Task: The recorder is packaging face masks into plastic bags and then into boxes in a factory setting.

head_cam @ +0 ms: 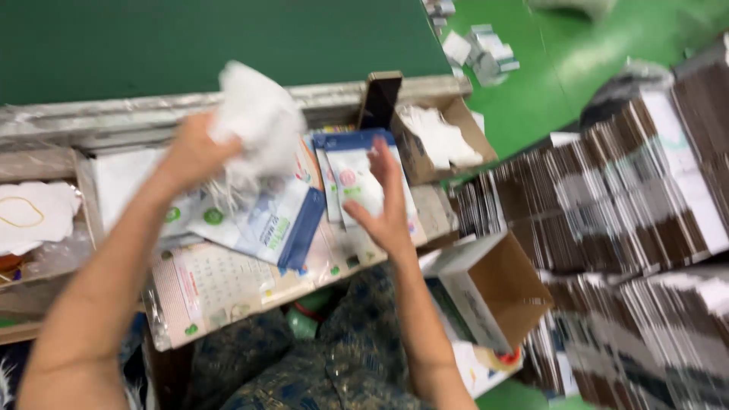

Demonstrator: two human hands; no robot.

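1. Head view, looking down over a cluttered packing bench: we see the left hand raised above the bench, fingers closed around a bunch of white face masks whose ear loops dangle beneath it.
2. We find the right hand open and flat, fingers straight and together, held edge-on just over a blue-and-white mask pouch; it grips nothing, and we cannot tell whether it touches the pouch.
3. Between the two hands we see a second printed pouch with a blue edge, lying tilted on the bench, which is covered with printed sheets under clear plastic.
4. Behind the right hand we see a small open cardboard box tipped toward us, with white masks inside.
5. At the far left we see another white mask with a yellow loop on it, resting in a shallow tray.
6. To the right of the person's lap we see an open brown carton, and beyond it tall stacks of flattened cartons standing on the green floor.
7. Motion blur softens most of the scene.
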